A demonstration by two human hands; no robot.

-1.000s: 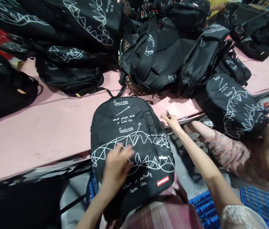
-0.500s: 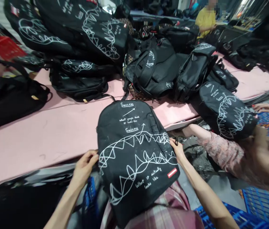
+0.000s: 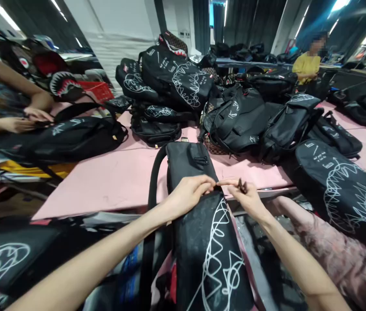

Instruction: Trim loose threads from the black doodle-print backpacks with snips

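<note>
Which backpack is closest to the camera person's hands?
The black backpack at front centre. The left hand overlaps it and the right hand is at its edge; other bags lie farther off.

Your pink-topped table (image 3: 95, 185) is pretty loaded tbh. Past your left hand (image 3: 192, 190) there's a black bag (image 3: 157, 133) at the bottom of a pile, plus a longer bag (image 3: 75, 140) further left. Past your right hand (image 3: 247, 198): black backpacks (image 3: 241, 123), a checkered bag (image 3: 213, 146) poking out underneath. The pack under your hands (image 3: 198, 233) overlaps the near edge.
</note>
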